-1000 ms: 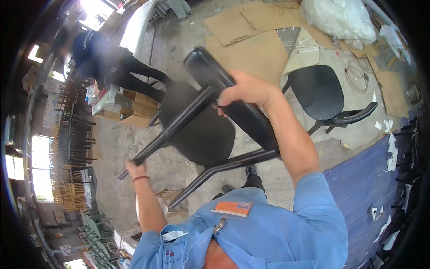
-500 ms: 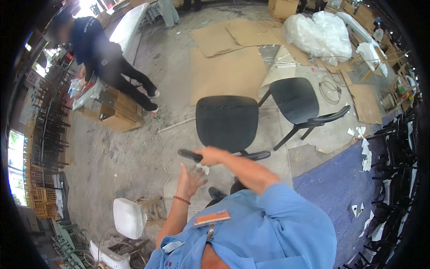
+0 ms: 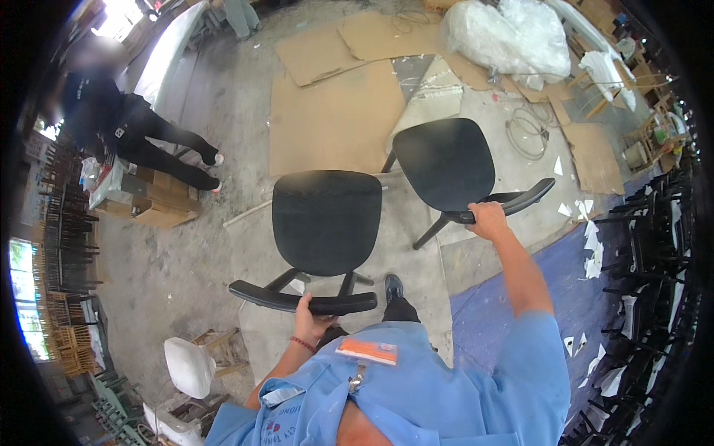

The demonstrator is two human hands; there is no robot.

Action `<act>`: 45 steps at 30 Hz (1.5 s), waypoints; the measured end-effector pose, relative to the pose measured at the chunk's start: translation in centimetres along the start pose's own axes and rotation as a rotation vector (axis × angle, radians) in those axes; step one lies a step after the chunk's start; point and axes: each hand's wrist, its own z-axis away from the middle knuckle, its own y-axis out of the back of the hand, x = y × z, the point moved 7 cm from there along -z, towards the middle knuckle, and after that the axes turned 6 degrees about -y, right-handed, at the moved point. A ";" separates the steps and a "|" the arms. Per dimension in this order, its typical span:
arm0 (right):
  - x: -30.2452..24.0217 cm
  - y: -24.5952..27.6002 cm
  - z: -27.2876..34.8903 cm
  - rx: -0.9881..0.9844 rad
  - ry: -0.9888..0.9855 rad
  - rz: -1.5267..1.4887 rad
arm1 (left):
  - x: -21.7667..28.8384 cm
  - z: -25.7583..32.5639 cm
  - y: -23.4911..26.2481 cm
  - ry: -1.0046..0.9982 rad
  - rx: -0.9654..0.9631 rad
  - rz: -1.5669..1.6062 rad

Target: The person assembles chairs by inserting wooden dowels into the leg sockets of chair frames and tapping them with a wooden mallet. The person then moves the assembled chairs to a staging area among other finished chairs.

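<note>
Two black chairs stand in front of me on the floor covering. The nearer chair [image 3: 327, 219] has its curved backrest toward me, and my left hand [image 3: 311, 321] is closed around the middle of that backrest, its fingers partly hidden beneath the rail. To the right, the other chair [image 3: 446, 163] sits at an angle. My right hand [image 3: 489, 221] grips the left part of its backrest, fingers wrapped over the top. Both seats are bare and dark. A red bead bracelet circles my left wrist.
Cardboard sheets [image 3: 335, 119] lie beyond the chairs, with bundled clear plastic [image 3: 506, 44] behind them. A person [image 3: 126, 111] stands at the far left beside a cardboard box [image 3: 167, 197]. Near my left is a white-padded stool [image 3: 190, 366]. Stacked black chairs [image 3: 647, 275] line the right side.
My right hand has moved from the nearer chair's backrest to the right chair's. My left hand, open before, now holds the nearer backrest. The view has shifted, and the person at left has turned.
</note>
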 end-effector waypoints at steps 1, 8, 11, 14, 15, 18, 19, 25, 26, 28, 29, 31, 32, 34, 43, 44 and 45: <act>1.0 -1.3 -1.1 -0.119 0.013 -0.023 | 0.2 0.3 -0.3 -0.002 0.026 -0.004; 3.0 4.5 -6.9 0.025 0.074 -0.132 | 0.3 0.4 -0.8 -0.040 0.068 -0.009; 4.9 4.6 -6.7 0.056 0.031 -0.180 | -0.9 -0.4 -2.7 -0.021 0.040 0.050; 5.7 3.8 -7.1 0.068 0.024 -0.235 | -2.2 -1.8 -2.9 0.002 0.039 0.149; 5.9 3.9 -7.5 0.081 0.018 -0.263 | -1.9 -1.6 -3.3 0.000 0.051 0.133; 3.7 1.5 -7.9 -0.072 0.201 -0.161 | -1.1 -0.1 -5.4 -0.001 0.104 0.097; 2.9 0.5 -7.7 -0.103 0.265 -0.115 | -0.6 -0.7 -5.9 -0.015 0.063 0.094; 2.8 0.6 -7.4 -0.099 0.208 -0.171 | 1.4 -5.8 -10.7 -0.094 -0.073 0.123; 2.9 0.5 -7.1 -0.088 0.198 -0.176 | 1.8 -5.9 -13.0 -0.092 -0.055 0.181; 2.7 0.6 -7.0 -0.134 0.157 -0.206 | 2.1 -7.4 -16.7 -0.058 -0.117 0.320; 2.8 0.5 -6.9 -0.157 0.134 -0.218 | 2.4 -6.0 -19.5 -0.087 -0.074 0.288; 2.8 0.5 -6.9 -0.198 0.106 -0.219 | 1.7 -6.6 -20.2 -0.072 -0.024 0.327; 2.8 0.4 -6.9 -0.216 0.091 -0.219 | 0.6 -7.7 -19.1 -0.049 -0.039 0.325; 2.4 0.9 -6.8 -0.083 0.116 -0.247 | -0.6 -5.8 -18.6 -0.054 -0.038 0.232; -1.0 0.3 -10.0 -0.323 0.154 -0.225 | 4.1 -5.4 -13.3 -0.243 -0.042 0.004; -0.9 -0.3 -10.0 -0.323 0.165 -0.232 | 4.2 -5.4 -13.1 -0.237 -0.040 -0.011; -1.2 -0.4 -9.8 -0.319 0.184 -0.230 | 4.1 -5.6 -12.9 -0.235 -0.039 -0.014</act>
